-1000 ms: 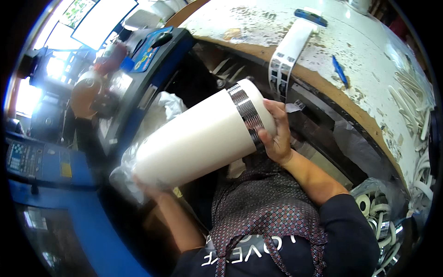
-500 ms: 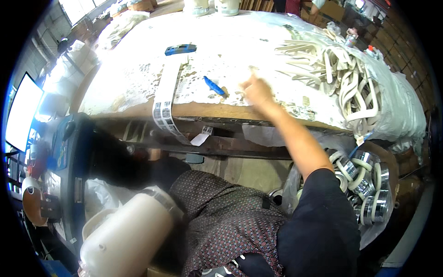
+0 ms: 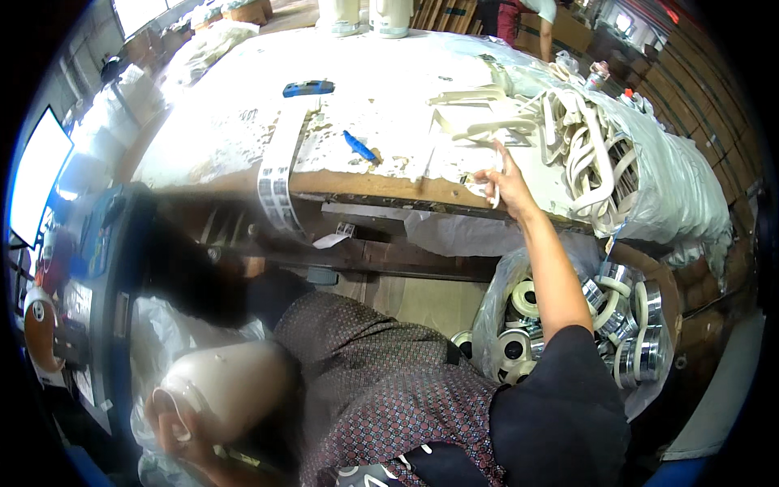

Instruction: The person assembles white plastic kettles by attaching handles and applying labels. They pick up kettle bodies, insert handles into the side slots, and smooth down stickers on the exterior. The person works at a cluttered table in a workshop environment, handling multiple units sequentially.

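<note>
My left hand (image 3: 174, 438), low at the left, has its fingers closed around a rounded, loop-like part at the end of a cream jug body (image 3: 243, 381). The jug lies tilted beside my lap, slightly blurred; its far end fades into shadow. Over the table's front edge, my right hand (image 3: 511, 188) pinches a white curved plastic handle (image 3: 496, 195), its index finger stretched forward. Just beyond the fingertips lie loose cream plastic handles (image 3: 487, 127), part of a big pile (image 3: 596, 162) spilling from a clear plastic bag (image 3: 682, 170).
A blue cutter (image 3: 359, 146), a blue-and-black tool (image 3: 308, 88) and a label strip (image 3: 276, 191) lie on the white-covered table (image 3: 389, 73). Below at right, a plastic-lined box holds shiny metal rings and lids (image 3: 637, 357). A monitor (image 3: 40, 174) stands left; another person (image 3: 519, 20) is at the back.
My right hand has come back toward the table edge, now with a white handle, and several handles have shifted left. The jug has turned, and my left hand now shows on its end.
</note>
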Tool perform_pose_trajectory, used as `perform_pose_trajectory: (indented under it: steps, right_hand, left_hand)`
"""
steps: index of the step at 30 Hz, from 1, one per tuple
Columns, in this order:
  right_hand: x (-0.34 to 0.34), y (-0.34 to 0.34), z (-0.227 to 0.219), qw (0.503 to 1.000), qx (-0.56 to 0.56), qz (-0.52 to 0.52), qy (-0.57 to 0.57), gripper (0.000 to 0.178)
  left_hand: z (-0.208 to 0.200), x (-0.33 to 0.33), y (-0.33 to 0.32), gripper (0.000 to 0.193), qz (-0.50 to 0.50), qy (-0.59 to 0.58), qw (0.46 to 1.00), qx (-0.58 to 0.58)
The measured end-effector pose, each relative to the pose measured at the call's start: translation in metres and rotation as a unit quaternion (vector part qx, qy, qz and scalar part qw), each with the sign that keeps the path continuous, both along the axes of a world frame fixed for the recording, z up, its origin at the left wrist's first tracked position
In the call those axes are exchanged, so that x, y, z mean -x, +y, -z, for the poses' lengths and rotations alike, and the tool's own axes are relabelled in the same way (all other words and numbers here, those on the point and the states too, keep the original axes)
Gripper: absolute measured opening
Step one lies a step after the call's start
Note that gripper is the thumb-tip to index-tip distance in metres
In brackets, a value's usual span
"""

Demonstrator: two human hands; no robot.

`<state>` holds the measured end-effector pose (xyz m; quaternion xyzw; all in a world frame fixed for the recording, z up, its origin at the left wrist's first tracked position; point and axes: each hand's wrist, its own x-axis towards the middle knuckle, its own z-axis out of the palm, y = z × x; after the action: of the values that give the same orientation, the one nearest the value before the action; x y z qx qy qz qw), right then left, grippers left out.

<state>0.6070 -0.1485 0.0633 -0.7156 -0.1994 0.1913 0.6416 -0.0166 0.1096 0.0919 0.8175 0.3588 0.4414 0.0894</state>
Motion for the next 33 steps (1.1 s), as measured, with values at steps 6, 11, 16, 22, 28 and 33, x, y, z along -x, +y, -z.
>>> perform_pose_trajectory:
  steps: [6, 11, 16, 22, 28, 33]
  right_hand:
    - [0.005, 0.073, -0.011, 0.94, -0.121, -0.227, 0.224, 0.083]
    - [0.145, 0.223, -0.009, 0.879, -0.225, -0.367, 0.204, 0.024]
    - [0.369, 0.266, 0.014, 0.834, -0.223, -0.393, 0.317, 0.023]
    - [0.417, 0.254, 0.031, 0.81, -0.17, -0.441, 0.349, 0.017]
    - [0.403, 0.257, 0.055, 0.815, -0.096, -0.484, 0.304, 0.012]
    - [0.396, 0.259, 0.049, 0.786, -0.153, -0.597, 0.054, 0.019]
  left_hand:
    - [-0.002, -0.024, -0.024, 0.044, 0.069, -0.029, 0.997, -0.007]
    - [0.011, -0.023, -0.039, 0.043, 0.019, -0.078, 0.997, -0.016]
    - [0.002, -0.033, -0.056, 0.041, 0.027, -0.092, 0.995, 0.002]
    - [0.024, -0.017, -0.061, 0.048, -0.016, -0.158, 0.987, 0.03]
    - [0.027, -0.022, -0.058, 0.062, 0.025, -0.095, 0.993, 0.067]
    - [0.045, -0.02, -0.062, 0.074, -0.009, -0.18, 0.983, -0.01]
